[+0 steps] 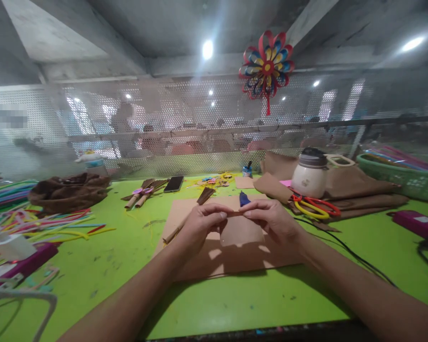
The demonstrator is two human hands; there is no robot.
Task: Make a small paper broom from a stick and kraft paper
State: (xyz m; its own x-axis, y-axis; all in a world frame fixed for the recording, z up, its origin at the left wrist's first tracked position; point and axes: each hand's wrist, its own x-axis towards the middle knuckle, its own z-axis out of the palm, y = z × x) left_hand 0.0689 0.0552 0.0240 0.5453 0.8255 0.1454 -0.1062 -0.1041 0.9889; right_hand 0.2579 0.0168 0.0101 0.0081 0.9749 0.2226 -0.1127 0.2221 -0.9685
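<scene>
A small piece of brown paper (241,232) is held between my hands, its top edge looking curled or rolled. My left hand (205,221) pinches that edge from the left with thumb and fingers; my right hand (269,216) pinches it from the right. Beneath lies a larger sheet of brown cardboard (214,263). Beside my left hand is a thin rolled paper stick (174,231), and a fringed brown paper end (205,194) shows just beyond. Just behind my fingers is a dark blue pointed object (244,198), partly hidden, its kind unclear.
Fringed paper rolls (141,197), a phone (174,184) and yellow scraps (221,180) lie behind. At right are scissors (316,207), a white jar (309,175), brown paper (360,185) and a green basket (406,175). Pipe cleaners (67,223) and a power strip (32,261) lie left.
</scene>
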